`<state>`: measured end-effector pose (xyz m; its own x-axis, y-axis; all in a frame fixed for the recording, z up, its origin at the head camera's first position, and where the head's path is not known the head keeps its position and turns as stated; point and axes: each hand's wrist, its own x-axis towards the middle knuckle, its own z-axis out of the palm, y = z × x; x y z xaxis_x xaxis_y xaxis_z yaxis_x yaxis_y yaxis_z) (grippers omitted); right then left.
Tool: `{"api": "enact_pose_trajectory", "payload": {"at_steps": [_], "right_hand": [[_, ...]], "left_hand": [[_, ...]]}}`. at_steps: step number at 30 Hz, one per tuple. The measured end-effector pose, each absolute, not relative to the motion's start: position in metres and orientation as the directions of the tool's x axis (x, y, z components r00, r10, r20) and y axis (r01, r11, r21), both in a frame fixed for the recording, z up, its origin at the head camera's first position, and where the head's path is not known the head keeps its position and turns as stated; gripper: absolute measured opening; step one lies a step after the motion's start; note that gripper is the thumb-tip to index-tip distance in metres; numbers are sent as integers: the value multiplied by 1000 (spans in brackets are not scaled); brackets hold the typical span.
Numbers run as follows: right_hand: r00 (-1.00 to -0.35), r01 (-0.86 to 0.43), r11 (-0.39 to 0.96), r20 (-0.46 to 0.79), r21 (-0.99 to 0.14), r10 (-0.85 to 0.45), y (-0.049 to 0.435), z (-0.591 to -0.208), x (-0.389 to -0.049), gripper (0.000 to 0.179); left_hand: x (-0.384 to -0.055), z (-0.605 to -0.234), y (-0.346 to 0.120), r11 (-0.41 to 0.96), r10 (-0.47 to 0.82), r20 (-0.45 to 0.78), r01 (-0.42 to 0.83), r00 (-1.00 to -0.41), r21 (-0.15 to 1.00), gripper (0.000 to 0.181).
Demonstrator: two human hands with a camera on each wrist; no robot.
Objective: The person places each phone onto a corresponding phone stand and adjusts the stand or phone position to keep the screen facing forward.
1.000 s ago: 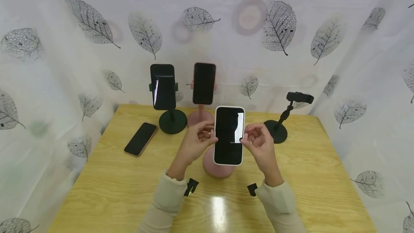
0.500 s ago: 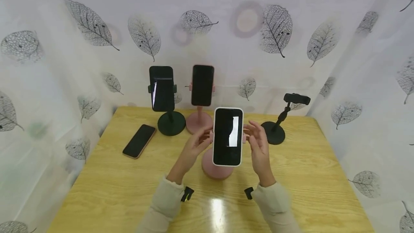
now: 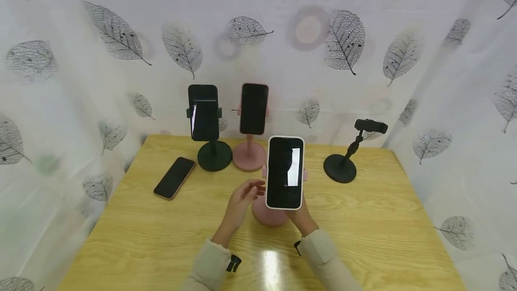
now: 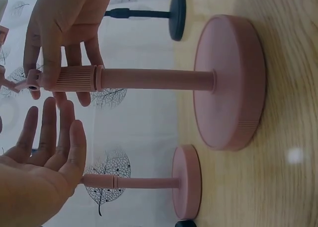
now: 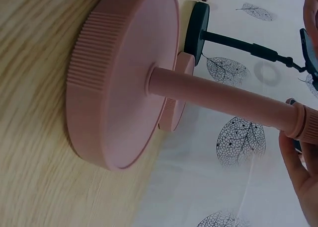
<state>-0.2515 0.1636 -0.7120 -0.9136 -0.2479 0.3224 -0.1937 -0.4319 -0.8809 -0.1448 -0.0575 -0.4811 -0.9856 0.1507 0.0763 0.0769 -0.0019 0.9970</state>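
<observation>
A black-screened phone [image 3: 280,160] in a white case sits in the clamp of the nearer pink phone stand [image 3: 268,217]. My right hand [image 3: 300,219] is mostly behind that phone in the head view. In the left wrist view, my right hand [image 4: 64,33] grips the ribbed collar [image 4: 74,79] at the top of the stand's pole, thumb and fingers on either side. My left hand [image 3: 241,199] is beside the stand's left side, fingers extended and loosely bent. It holds nothing, and its fingers [image 4: 48,122] lie just below the collar in the left wrist view.
Behind stand a dark green phone stand [image 3: 214,156] and another pink phone stand [image 3: 249,156], each bearing a phone. A loose phone [image 3: 174,178] lies at left on the wooden table [image 3: 133,237]. A black phone stand [image 3: 340,167] with no phone stands at right.
Both hands have left the clamp's sides and moved down. My right hand went behind the phone to the stand's collar. The phone stays in its clamp.
</observation>
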Motion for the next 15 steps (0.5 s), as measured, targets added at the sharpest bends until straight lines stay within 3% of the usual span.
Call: {"api": "enact_pose_trajectory", "payload": {"at_steps": [1, 3, 6, 9, 15], "right_hand": [[-928, -138, -507, 290, -851, -234, 170, -756, -271, 47], [-944, -46, -610, 234, -791, -234, 177, -803, -296, 46], [-948, 20, -679, 201, -734, -245, 180, -834, -317, 45], [-946, 145, -818, 165, -557, -280, 181, -842, -329, 44], [-948, 98, -878, 224, -469, -226, 190, -820, -355, 39]], "left_hand": [[-144, -481, -57, -8, 158, 73, 72, -985, 997, 28], [-144, -481, -56, -10, 165, 68, 68, -984, 998, 28], [-144, -480, -55, -18, 167, 77, 75, -983, 997, 27], [-144, -480, -55, -7, 165, 93, 93, -982, 996, 27], [-145, -481, -58, 18, 163, 99, 103, -982, 994, 28]]}}
